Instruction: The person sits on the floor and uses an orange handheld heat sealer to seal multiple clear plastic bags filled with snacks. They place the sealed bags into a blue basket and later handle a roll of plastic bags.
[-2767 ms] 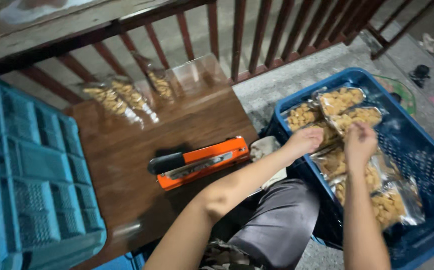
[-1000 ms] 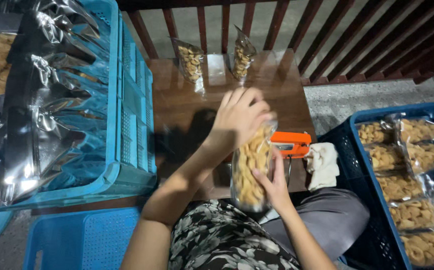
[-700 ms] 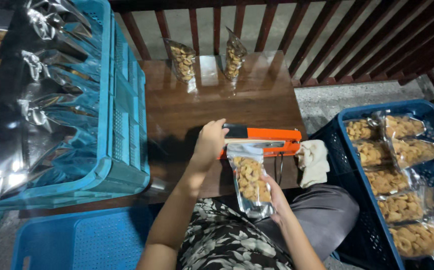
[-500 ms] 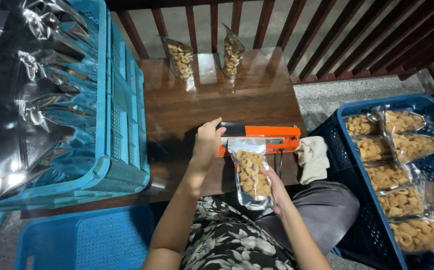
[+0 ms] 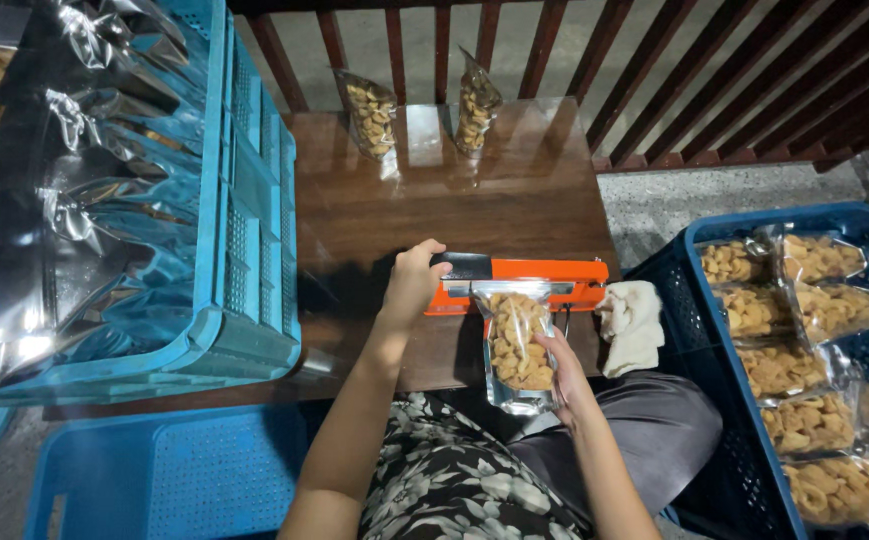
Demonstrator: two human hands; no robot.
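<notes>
Now the left hand [image 5: 412, 283] is pressed down on the black handle of the orange sealer [image 5: 519, 283] on the tabletop [image 5: 454, 200]. Its fingers are closed around it. Meanwhile the right hand [image 5: 566, 375] grips a snack pouch [image 5: 517, 343], whose top lies in the sealer.

Clear snack pouch [image 5: 519, 345] in orange sealer [image 5: 524, 280]
</notes>
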